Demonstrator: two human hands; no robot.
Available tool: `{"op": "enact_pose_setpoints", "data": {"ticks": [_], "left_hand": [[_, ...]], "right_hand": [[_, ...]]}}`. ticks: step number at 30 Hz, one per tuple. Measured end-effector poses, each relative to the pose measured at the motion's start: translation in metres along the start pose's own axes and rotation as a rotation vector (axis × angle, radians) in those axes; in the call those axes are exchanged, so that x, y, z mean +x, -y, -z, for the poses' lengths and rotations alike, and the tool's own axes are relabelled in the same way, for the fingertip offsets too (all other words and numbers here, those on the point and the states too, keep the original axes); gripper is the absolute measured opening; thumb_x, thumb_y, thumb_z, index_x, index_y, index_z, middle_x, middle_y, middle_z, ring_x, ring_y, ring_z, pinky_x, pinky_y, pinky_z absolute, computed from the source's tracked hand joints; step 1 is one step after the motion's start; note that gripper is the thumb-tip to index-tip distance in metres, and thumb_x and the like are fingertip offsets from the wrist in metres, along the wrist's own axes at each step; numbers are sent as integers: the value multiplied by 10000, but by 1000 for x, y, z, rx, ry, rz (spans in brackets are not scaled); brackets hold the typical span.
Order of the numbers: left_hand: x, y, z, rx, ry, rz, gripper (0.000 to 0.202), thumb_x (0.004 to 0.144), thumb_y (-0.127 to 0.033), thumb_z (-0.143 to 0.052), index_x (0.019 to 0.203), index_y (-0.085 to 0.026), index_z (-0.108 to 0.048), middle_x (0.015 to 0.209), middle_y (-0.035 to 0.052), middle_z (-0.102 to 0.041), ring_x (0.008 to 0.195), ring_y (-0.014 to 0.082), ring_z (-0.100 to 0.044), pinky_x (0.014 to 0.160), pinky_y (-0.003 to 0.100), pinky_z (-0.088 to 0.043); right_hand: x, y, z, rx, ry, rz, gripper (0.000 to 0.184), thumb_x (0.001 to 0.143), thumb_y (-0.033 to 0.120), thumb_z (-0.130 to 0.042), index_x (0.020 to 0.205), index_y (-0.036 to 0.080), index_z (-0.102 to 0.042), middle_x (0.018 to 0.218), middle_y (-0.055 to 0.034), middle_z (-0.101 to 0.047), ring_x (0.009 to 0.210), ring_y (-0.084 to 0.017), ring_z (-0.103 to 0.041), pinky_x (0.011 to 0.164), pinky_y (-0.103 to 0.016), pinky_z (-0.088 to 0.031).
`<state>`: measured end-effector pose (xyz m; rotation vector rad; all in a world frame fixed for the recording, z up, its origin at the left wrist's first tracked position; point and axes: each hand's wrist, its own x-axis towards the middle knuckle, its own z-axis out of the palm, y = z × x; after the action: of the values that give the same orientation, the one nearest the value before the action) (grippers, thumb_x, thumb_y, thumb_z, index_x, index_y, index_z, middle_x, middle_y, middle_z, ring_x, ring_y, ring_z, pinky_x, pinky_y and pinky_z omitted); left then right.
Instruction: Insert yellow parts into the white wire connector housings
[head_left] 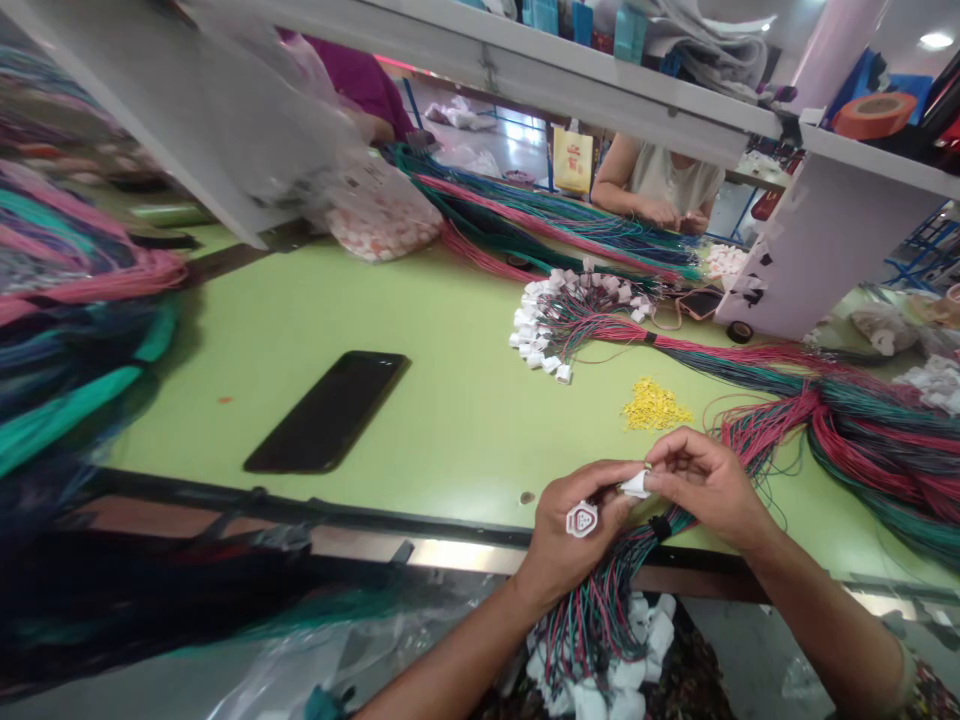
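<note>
Between the thumb and fingers of my left hand (577, 520) is a white plastic connector (636, 485). A white octagonal tag with a dark print sits on that hand. My right hand (705, 485) is pinched at the connector's far end, where a speck of yellow shows at the fingertips. Below my hands hangs a wire bundle (600, 600) of pink, green and dark strands, with white connectors at its lower end and a black tape band round it. A heap of small yellow pieces (654, 404) lies on the green tabletop (450, 420) just beyond my hands.
A black phone (328, 412) lies left of centre. Another wire bundle with white connectors (541, 320) spreads behind the yellow heap; more wires (885, 450) cover the right. A plastic bag of small parts (386, 215) stands at the back. Across the bench, a person's hands (675, 215) are visible.
</note>
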<state>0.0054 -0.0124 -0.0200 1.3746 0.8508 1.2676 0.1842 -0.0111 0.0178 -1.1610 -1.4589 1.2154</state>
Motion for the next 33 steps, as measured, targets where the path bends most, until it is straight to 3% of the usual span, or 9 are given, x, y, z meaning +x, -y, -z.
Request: {"op": "enact_pose_setpoints", "data": {"ticks": [5, 11, 13, 15, 17, 20, 23, 28, 33], "left_hand": [[-1, 5, -5, -106, -20, 117, 268, 800, -233, -747, 1065, -228, -710, 985, 77, -797, 881, 222, -738, 806, 360, -579], [8, -3, 3, -60, 148, 74, 208, 908, -288, -632, 1093, -221, -698, 1229, 118, -695, 1054, 246, -672, 916, 394, -521], [12, -6, 6, -58, 127, 95, 216, 943, -318, -574, 1090, -218, -697, 1211, 111, -688, 884, 195, -673, 799, 345, -527], [16, -8, 7, -50, 92, 136, 252, 966, -356, -523, 1099, -212, -681, 1026, 78, -715, 612, 126, -571, 601, 286, -473], [19, -9, 6, 0, 78, 146, 279, 974, -372, -491, 1116, -204, -663, 873, 36, -694, 512, 104, -461, 520, 264, -404], [22, -9, 2, 147, 105, 102, 292, 979, -345, -452, 1120, -183, -650, 799, 18, -675, 550, 122, -486, 552, 263, -415], [20, -5, -2, 296, 160, 27, 301, 974, -298, -413, 1114, -161, -642, 774, 28, -686, 636, 160, -580, 620, 285, -460], [11, 3, -6, 451, 230, -54, 335, 906, -224, -443, 1198, -188, -602, 1000, 93, -751, 875, 237, -696, 781, 374, -527], [5, 0, -4, 366, 347, -47, 367, 850, -202, -514, 1211, -178, -580, 1107, 132, -729, 979, 276, -691, 868, 457, -544]], "right_hand": [[-2, -1, -1, -50, 14, 40, 265, 814, 408, -772, 969, 212, -682, 798, -1, -647, 672, -120, -609, 602, -229, -527], [-17, 2, 6, -266, -99, 161, 116, 880, 265, -676, 981, 227, -634, 899, -28, -654, 731, -146, -608, 642, -261, -519], [-31, 5, 13, -305, 58, 147, 108, 902, 239, -646, 1007, 241, -620, 893, -23, -673, 717, -145, -614, 644, -263, -517], [-48, 7, 19, -447, 395, 152, 109, 900, 209, -654, 999, 252, -637, 909, -23, -693, 736, -148, -623, 675, -271, -509], [-64, 7, 22, -607, 669, 129, 116, 893, 181, -660, 984, 252, -659, 915, -23, -706, 779, -165, -646, 690, -277, -495], [-79, 7, 20, -746, 798, 95, 43, 891, 200, -691, 899, 242, -684, 937, -24, -706, 797, -173, -664, 653, -257, -468], [-76, 13, 15, -724, 640, 110, 134, 926, 312, -676, 824, 225, -673, 922, -20, -687, 744, -148, -640, 627, -248, -448], [-45, 16, -5, -489, -19, 157, 228, 886, 328, -699, 1077, 221, -634, 864, -9, -656, 577, -104, -544, 523, -227, -437], [-30, -2, -14, -432, -75, 285, 158, 880, 183, -641, 1033, 209, -674, 880, -33, -678, 726, -148, -621, 674, -270, -531]]}}
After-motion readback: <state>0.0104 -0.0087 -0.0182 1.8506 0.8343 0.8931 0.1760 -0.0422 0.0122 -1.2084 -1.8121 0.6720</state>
